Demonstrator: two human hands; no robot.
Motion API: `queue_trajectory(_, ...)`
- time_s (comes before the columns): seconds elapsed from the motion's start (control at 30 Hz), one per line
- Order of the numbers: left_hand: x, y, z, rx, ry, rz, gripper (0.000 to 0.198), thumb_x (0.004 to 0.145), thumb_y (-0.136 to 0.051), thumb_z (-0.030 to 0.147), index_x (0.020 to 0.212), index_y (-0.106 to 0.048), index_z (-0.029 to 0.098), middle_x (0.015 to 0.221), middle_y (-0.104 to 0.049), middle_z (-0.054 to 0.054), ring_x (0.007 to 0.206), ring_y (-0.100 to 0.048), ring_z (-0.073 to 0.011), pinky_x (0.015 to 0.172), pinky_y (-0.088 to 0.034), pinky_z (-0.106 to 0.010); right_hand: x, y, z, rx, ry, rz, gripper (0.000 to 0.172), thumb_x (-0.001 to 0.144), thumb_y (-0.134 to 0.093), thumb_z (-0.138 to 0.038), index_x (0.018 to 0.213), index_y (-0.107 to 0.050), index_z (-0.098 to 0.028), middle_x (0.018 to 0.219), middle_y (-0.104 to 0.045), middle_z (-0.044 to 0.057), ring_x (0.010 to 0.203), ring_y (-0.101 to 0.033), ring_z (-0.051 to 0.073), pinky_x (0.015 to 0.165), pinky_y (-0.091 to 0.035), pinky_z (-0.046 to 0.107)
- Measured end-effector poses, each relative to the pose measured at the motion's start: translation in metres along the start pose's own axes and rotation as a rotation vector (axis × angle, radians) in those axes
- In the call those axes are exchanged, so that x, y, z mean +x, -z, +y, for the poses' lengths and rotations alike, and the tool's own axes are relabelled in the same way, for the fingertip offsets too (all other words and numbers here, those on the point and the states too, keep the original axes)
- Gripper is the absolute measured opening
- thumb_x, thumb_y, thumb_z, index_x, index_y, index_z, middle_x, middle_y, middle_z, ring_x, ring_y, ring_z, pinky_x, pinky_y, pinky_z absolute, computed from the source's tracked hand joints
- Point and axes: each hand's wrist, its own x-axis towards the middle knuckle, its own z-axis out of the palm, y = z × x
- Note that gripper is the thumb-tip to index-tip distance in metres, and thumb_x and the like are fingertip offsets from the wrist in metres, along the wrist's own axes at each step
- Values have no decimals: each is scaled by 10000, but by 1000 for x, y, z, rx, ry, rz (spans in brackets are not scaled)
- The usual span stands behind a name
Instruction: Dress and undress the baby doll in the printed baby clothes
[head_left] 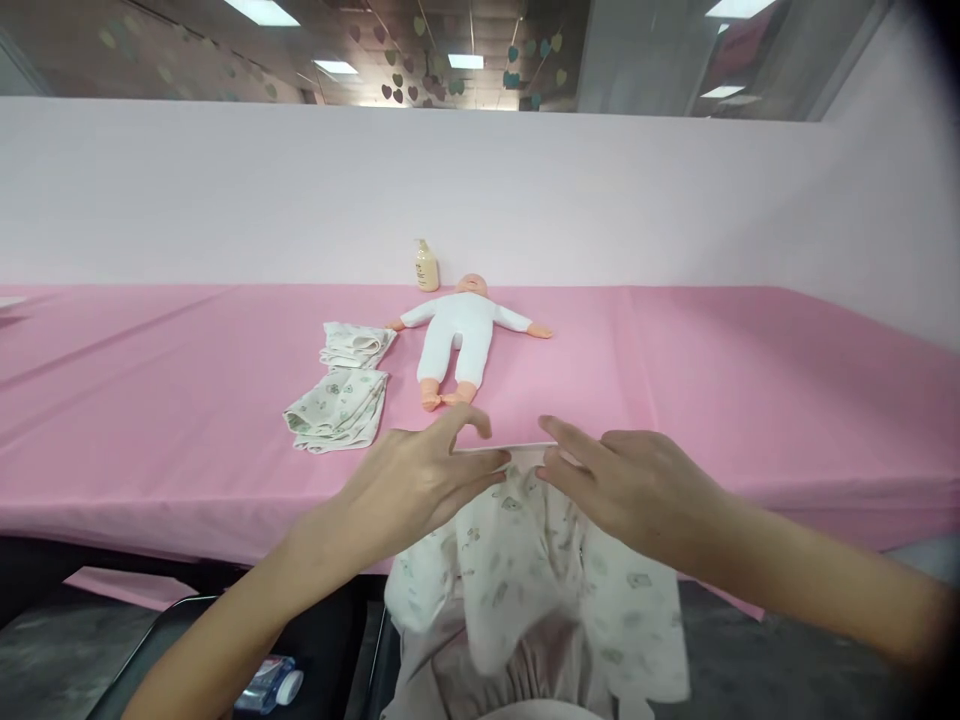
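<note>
My left hand [420,480] and my right hand [630,485] reach out over the near edge of a pink-covered table [675,370]. Both have fingers stretched out, their tips resting on the top edge of a white patterned cloth [517,580] that hangs from the table edge toward me. Beyond my hands a baby doll [459,335] in a white suit lies on its back, arms spread, feet toward me. Two folded patterned cloths [341,405] lie to the doll's left.
A small cream pump bottle [426,266] stands behind the doll's head by the pale back wall. A black chair [187,620] is below the table at lower left, with a small plastic bottle [270,685] on it.
</note>
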Motion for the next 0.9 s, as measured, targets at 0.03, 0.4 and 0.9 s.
queue_trajectory(0.03,0,-1,1,-2,-4,-28,223,943,-494,298,1007,-697,230,1066,-629,-41,470,-460,-28,442,-294,-220,0,-1,-2,-7,6,-2,223,791,-457,24,755,-594,-148,928,-683,95,443,-357,87,435,-196,269)
queue_trajectory(0.4,6,-6,10,119,-30,142,163,910,-549,237,905,-711,218,463,-491,55,427,-420,-83,442,-249,-230,11,-9,-4,-12,-60,79,222,790,-482,31,687,-554,-152,590,-477,5,552,-400,137,534,-330,300)
queue_trajectory(0.9,-3,-17,23,-160,199,-38,267,865,-541,246,619,-470,175,459,-352,65,399,-329,-73,426,-220,-242,-5,-43,-25,524,-371,131,334,916,-511,-308,614,-474,-170,460,-424,-54,427,-346,67,468,-186,232)
